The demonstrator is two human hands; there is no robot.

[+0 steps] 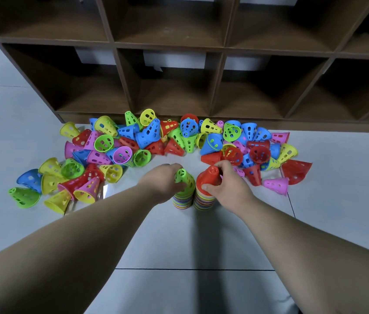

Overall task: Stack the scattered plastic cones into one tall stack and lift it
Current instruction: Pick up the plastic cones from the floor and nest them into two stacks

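- Pale grey tiled floor [201,241] meets a dark brown cubby shelf unit [169,47]. Pale boxes [174,60] at the back of its cubbies sit in shadow and are indistinct.
- Scattered perforated cones [147,134] lie heaped along the shelf base.
- Left hand [164,180]: fingers curl around the green-topped stack [186,177]; the fingertips are hidden behind it.
- Right hand [226,182]: fingers and thumb clamp the red-topped stack [208,177], which stands upright on the floor just beside the first.

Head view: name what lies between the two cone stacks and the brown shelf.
A strip of bare floor, then the heap of loose cones up to the brown shelf, seen in the head view.
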